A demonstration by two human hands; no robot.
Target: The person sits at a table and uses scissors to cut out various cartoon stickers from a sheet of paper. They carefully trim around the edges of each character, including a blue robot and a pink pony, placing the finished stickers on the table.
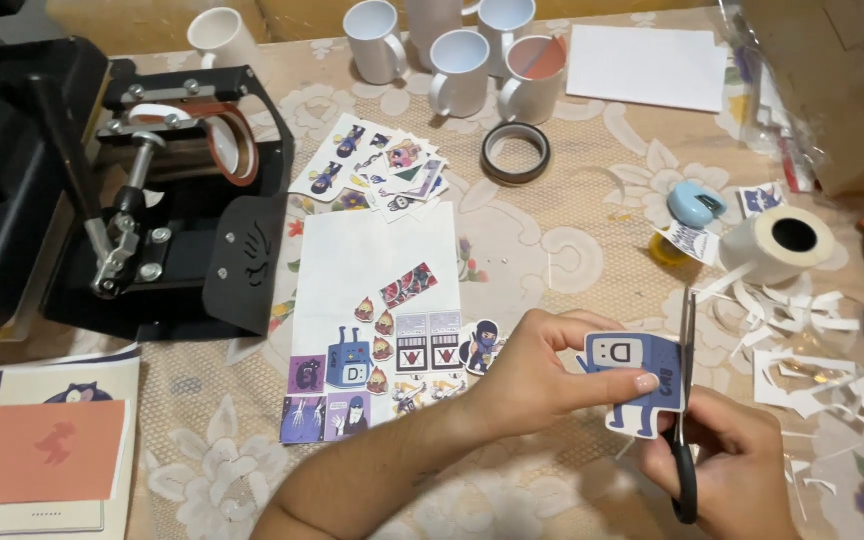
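Note:
My left hand (542,372) pinches a blue robot-shaped sticker cutout (635,385) between thumb and fingers, low in the middle right. My right hand (737,465) grips black-handled scissors (686,400) whose blades point up along the cutout's right edge. Left of my hands lies a white sheet (377,260) with several small printed stickers along its lower part.
A black mug press (167,200) stands at the left. White mugs (457,70) line the back, with a tape ring (516,152), loose stickers (382,165), a white tape roll (790,240) and paper offcuts (822,350) at the right. Printed sheets (42,450) lie bottom left.

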